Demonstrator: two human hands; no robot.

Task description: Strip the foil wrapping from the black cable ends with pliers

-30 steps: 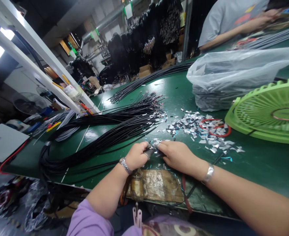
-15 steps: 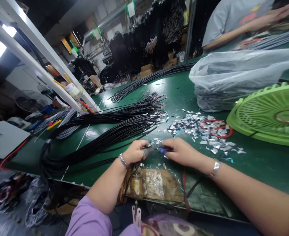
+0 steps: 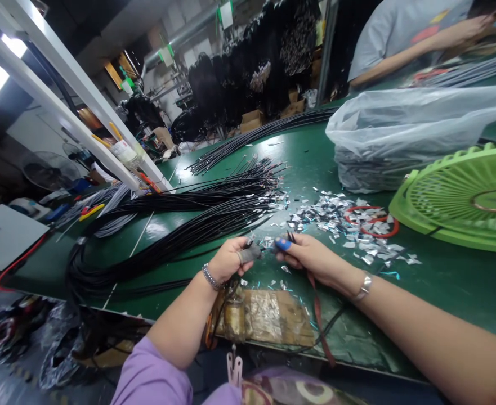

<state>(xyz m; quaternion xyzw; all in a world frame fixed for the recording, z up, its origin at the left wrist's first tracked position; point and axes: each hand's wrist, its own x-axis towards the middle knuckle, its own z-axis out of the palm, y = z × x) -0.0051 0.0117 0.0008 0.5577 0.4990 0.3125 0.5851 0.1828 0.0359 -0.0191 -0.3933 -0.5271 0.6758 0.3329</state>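
My left hand [image 3: 229, 260] is closed in a pinch on the end of a black cable [image 3: 180, 241], a grey finger cover on its thumb. My right hand [image 3: 311, 257] faces it a few centimetres away, fingers pinched, a blue cover on the thumb tip; a small dark piece pokes up between the fingers, too small to name. Both hands hover just above the green table [image 3: 442, 275] near its front edge. A large bundle of black cables [image 3: 197, 216] runs leftward from my left hand. Silver foil scraps [image 3: 336, 216] lie scattered beyond my right hand.
A light green fan grille [image 3: 463, 197] lies at right, a clear plastic bag [image 3: 400, 135] behind it. A red ring [image 3: 374, 230] lies among the scraps. More cables [image 3: 264, 135] stretch across the far table. Another person [image 3: 403, 34] works at the far right. A taped pad [image 3: 268, 318] covers the front edge.
My hands, pressed together a second ago, have drawn apart and lifted slightly; the right hand has turned so its blue-covered thumb shows. A reddish strap now hangs under my right wrist.
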